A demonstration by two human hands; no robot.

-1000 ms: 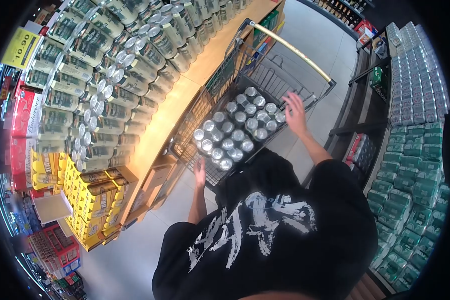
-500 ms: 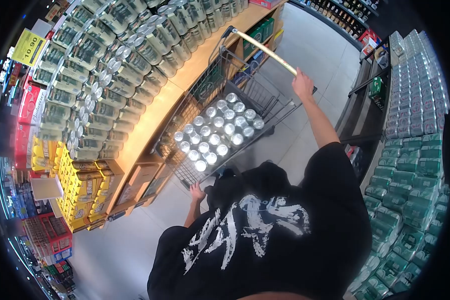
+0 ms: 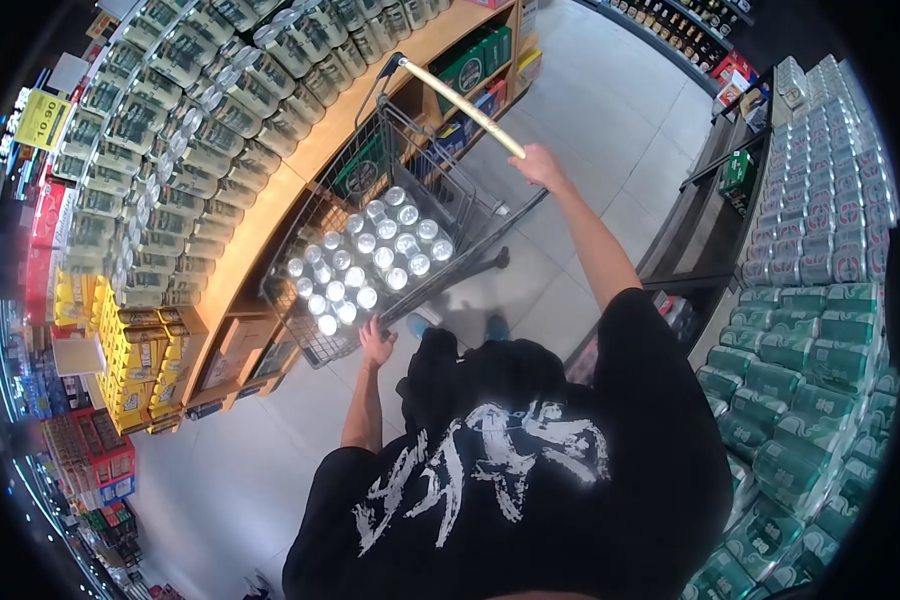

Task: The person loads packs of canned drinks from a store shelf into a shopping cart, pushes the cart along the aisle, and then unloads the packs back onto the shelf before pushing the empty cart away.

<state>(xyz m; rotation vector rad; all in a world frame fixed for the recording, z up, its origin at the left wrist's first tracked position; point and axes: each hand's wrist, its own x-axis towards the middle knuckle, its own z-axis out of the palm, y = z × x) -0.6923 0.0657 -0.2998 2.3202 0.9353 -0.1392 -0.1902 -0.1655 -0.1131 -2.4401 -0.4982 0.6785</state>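
Note:
A wire shopping cart (image 3: 310, 345) stands beside the wooden shelf, tilted in view, with packs of silver-topped cans (image 3: 365, 245) in its basket. My right hand (image 3: 538, 166) is closed round the near end of the cart's pale handle bar (image 3: 460, 103). At the basket's near lower edge is my left hand (image 3: 376, 342), its fingers apart and nothing held in them. Whether its fingertips touch the wire rim I cannot tell.
Tall stacks of cans (image 3: 220, 120) stand on the wooden shelf (image 3: 260, 215) at the left, with yellow cartons (image 3: 135, 365) below. Green can packs (image 3: 800, 370) and a dark shelf (image 3: 705, 225) line the right. Grey tiled floor (image 3: 610, 110) runs between them.
The cart has shifted left in view. My right hand went from open above the basket to gripping the handle bar. My left hand moved down, then back up beside the basket.

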